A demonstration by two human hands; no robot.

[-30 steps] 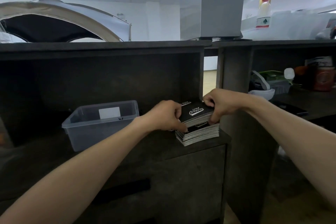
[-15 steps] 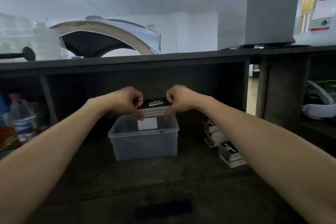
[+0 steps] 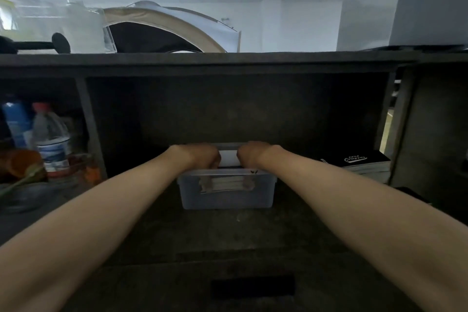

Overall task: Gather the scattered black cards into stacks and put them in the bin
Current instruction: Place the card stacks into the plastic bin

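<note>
My left hand (image 3: pixel 202 157) and right hand (image 3: pixel 253 154) grip the stack of cards (image 3: pixel 226 183) at its ends, down inside the bin (image 3: pixel 228 201). I should set it flat on the bottom, then let go softly (more cards (image 3: pixel 359 161) wait on the right).

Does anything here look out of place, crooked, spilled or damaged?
Nothing looks spilled or damaged. The left hand and right hand hold a card stack inside the bin. Only a second stack lies outside it, on the shelf at right.
</note>
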